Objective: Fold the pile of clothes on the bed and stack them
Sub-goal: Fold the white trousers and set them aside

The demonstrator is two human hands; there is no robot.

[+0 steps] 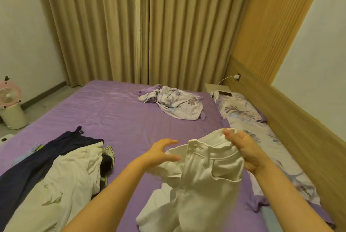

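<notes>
Bare purple bed (116, 112) sheet across the middle and far-left corner. Heaped clothes pile (56, 172) at the near-left edge; crumpled floral bedding (174, 104) toward the far edge. White trousers (202, 177) lifted over the near-right part, waistband gripped by right hand (245, 152). Left hand (161, 154) spread wide beside the waistband, fingers unclenched, contact unclear.

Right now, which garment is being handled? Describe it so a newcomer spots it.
On the purple bed, look near its front edge, right of the clothes pile. The white trousers hang there, waistband pinched by the right hand; they alone are lifted and have belt loops.
</notes>
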